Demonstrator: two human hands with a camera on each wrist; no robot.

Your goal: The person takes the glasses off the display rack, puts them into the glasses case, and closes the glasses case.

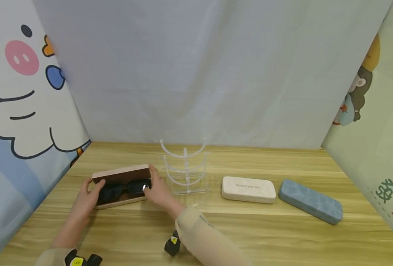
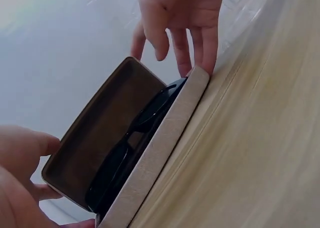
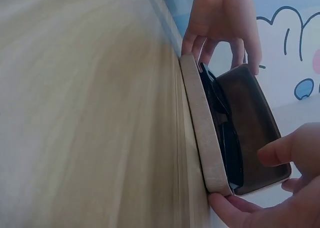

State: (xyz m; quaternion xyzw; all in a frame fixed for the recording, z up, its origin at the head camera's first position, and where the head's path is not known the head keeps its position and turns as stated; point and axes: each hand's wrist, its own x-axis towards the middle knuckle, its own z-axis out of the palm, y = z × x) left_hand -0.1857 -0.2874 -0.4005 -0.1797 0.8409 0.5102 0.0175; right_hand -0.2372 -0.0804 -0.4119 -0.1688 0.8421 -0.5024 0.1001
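Observation:
A pale glasses case [image 1: 125,201] with a dark brown inside stands with its lid raised at the left of the table. Black sunglasses [image 1: 137,186] lie in it, their lenses facing out. At the case's left end, my left hand [image 1: 89,195] grips it, thumb over the lid's edge and fingers behind. My right hand [image 1: 159,189] holds the opposite end. In the right wrist view, the right thumb [image 3: 277,152] rests against the lid's inner side while other fingers reach the lower shell. Some fingertips are hidden behind the case.
A clear tiered glasses stand [image 1: 187,170] stands just right of my right hand. Farther right lie a closed cream glasses case [image 1: 248,190] and a closed blue glasses case [image 1: 311,201]. Cloth hangs behind the wooden table [image 1: 266,236] and along both sides.

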